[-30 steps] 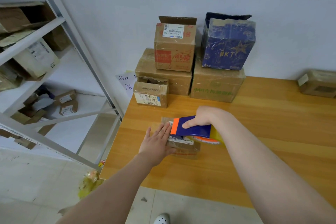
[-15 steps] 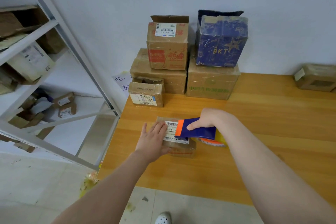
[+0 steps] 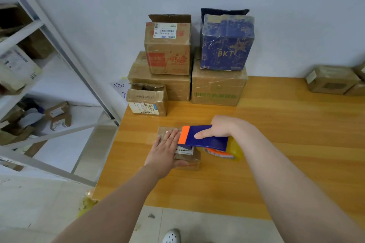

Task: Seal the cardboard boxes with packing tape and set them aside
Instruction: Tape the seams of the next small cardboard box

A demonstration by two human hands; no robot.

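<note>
**Tape being laid across a small box**

Since a second ago the dispenser (image 3: 205,138) has been drawn slightly rightward over the box (image 3: 188,161), so that more of the label is uncovered at its left. The flat hold on the box is unchanged.

The box lies near the front left of the worktop (image 3: 286,144), well apart from the stacked boxes (image 3: 217,89) at the wall. It is pinned there by the left grip (image 3: 165,150), which is spread flat with straight fingers on the left part of the lid and the thumb against the near side. This hold is judged to be there so that the light box is not dragged along when the tape is pulled.

The right grip (image 3: 219,128) is closed round the dispenser, with the thumb laid along its blue side. The orange front edge is set just beside the left fingertips, and the roll (image 3: 234,153) trails past the box's right edge. The tool is kept low on the lid, probably so that the tape is pressed down as it is fed. Whether tape has already stuck cannot be told.

The step in hand is judged to be the sealing stroke. The cut and the setting aside are not yet done.
</note>
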